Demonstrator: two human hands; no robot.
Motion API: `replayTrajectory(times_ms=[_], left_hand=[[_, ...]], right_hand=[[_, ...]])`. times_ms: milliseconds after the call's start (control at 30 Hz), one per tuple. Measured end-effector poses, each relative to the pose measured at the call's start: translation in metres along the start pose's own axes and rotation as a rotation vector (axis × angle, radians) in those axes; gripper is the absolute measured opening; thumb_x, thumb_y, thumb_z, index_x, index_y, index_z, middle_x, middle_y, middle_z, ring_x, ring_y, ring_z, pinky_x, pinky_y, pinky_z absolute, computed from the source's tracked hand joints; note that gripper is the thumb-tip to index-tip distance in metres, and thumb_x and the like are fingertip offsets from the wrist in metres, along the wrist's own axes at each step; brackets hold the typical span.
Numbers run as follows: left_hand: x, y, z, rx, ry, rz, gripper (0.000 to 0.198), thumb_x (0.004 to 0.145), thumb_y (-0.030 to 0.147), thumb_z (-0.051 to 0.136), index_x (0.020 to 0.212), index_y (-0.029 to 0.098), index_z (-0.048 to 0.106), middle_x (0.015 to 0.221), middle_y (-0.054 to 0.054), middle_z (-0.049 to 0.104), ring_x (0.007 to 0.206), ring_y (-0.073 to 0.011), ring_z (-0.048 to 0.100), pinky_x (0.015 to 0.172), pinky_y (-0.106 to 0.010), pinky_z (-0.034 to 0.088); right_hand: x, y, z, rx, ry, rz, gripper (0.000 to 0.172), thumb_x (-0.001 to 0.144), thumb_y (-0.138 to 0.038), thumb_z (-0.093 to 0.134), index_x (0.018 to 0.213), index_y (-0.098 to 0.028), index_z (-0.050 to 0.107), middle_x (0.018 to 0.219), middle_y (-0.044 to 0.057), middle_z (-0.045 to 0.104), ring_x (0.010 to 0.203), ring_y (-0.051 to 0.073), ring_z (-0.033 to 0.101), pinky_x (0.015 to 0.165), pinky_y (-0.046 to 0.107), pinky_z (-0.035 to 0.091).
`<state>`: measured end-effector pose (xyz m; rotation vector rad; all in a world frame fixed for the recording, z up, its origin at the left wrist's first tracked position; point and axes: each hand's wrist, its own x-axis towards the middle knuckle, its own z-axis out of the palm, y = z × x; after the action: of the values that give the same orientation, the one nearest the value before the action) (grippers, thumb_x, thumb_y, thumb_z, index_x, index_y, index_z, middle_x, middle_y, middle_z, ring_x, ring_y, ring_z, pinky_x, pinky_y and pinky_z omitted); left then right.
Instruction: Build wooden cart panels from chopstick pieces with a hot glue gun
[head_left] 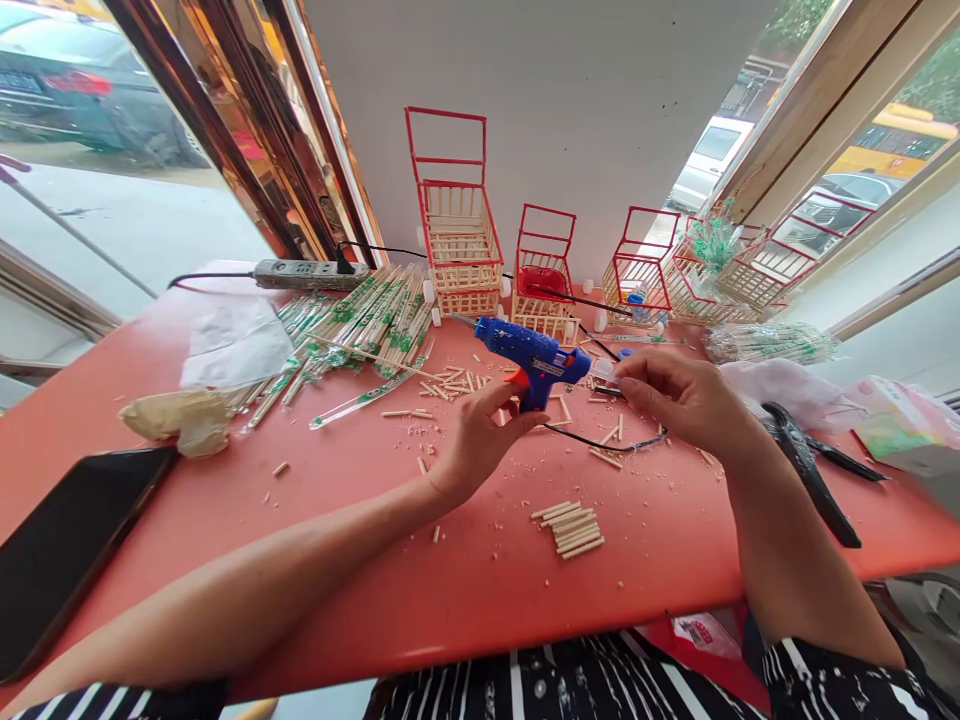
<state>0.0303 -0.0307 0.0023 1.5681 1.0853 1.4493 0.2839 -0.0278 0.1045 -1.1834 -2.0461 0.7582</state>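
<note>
My left hand (pixel 484 435) is wrapped round the handle of a blue glue gun (pixel 529 350), whose nozzle points to the upper left. At the gun's rear end, my right hand (pixel 679 395) pinches a translucent glue stick (pixel 602 370). Beneath the gun, a small frame of wooden sticks (pixel 559 412) lies partly hidden on the red table (pixel 450 590). Short cut sticks (pixel 574 530) lie side by side nearer the front edge, and more loose pieces (pixel 454 384) are scattered left of the gun.
Small stick-built carts (pixel 461 240) with red handles line the back. Wrapped chopsticks (pixel 360 320) and a power strip (pixel 304 274) are at the back left. A black phone (pixel 75 540) lies at the left edge; black-handled pliers (pixel 814 475) lie on the right.
</note>
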Motion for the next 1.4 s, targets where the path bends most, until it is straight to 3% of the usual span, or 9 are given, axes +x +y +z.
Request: replayTrajectory(times_ms=[267,567,767,1000,1200,1400], left_hand=[[-0.001,0.0,-0.002,0.056,-0.018,0.049,0.014,0.08,0.03,0.086,0.078,0.02,0.076,0.071,0.001,0.072,0.065,-0.0148,0.061,0.066,-0.027,0.048],[0.0,0.006,-0.004,0.097,-0.055,0.041,0.036,0.085,0.054,0.085,0.076,0.021,0.074,0.07,0.0,0.069,0.065,-0.0164,0.06,0.066,-0.029,0.048],[0.002,0.006,-0.004,0.086,-0.084,0.036,0.034,0.084,0.052,0.086,0.077,0.021,0.074,0.072,-0.001,0.072,0.066,-0.0164,0.061,0.068,-0.029,0.049],[0.003,0.001,0.002,-0.104,-0.126,-0.127,0.024,0.076,0.039,0.089,0.085,0.02,0.079,0.082,-0.002,0.077,0.078,-0.0182,0.067,0.074,-0.03,0.053],[0.002,0.003,0.011,-0.392,-0.16,-0.358,0.046,0.062,0.042,0.097,0.092,0.018,0.072,0.088,-0.002,0.075,0.081,-0.0174,0.069,0.077,-0.03,0.058],[0.003,0.002,0.014,-0.439,-0.13,-0.349,0.065,0.057,0.038,0.102,0.101,0.022,0.058,0.092,0.0,0.072,0.088,-0.0172,0.071,0.084,-0.031,0.059]], right_hand=[[-0.009,-0.012,0.003,-0.284,0.084,-0.055,0.027,0.106,-0.04,0.066,0.094,-0.02,0.079,0.081,0.002,0.07,0.07,0.014,0.057,0.062,0.027,0.04],[-0.006,-0.012,0.006,-0.29,0.049,-0.075,0.039,0.11,-0.047,0.057,0.091,-0.022,0.08,0.078,0.004,0.073,0.068,0.016,0.06,0.065,0.029,0.043],[-0.004,-0.009,0.004,-0.233,-0.025,-0.056,0.043,0.111,-0.051,0.055,0.096,-0.02,0.081,0.062,-0.001,0.056,0.058,0.012,0.05,0.058,0.028,0.038],[-0.001,0.001,0.01,-0.104,0.007,-0.008,0.049,0.108,-0.061,0.057,0.096,-0.019,0.081,0.063,-0.001,0.053,0.056,0.012,0.045,0.053,0.027,0.033],[-0.002,-0.005,0.015,-0.19,0.092,-0.034,0.047,0.107,-0.059,0.059,0.094,-0.021,0.083,0.069,0.004,0.064,0.068,0.017,0.057,0.06,0.029,0.039],[-0.001,-0.005,0.017,-0.225,0.115,-0.044,0.048,0.108,-0.058,0.057,0.093,-0.021,0.082,0.069,0.003,0.066,0.066,0.017,0.056,0.061,0.029,0.039]])
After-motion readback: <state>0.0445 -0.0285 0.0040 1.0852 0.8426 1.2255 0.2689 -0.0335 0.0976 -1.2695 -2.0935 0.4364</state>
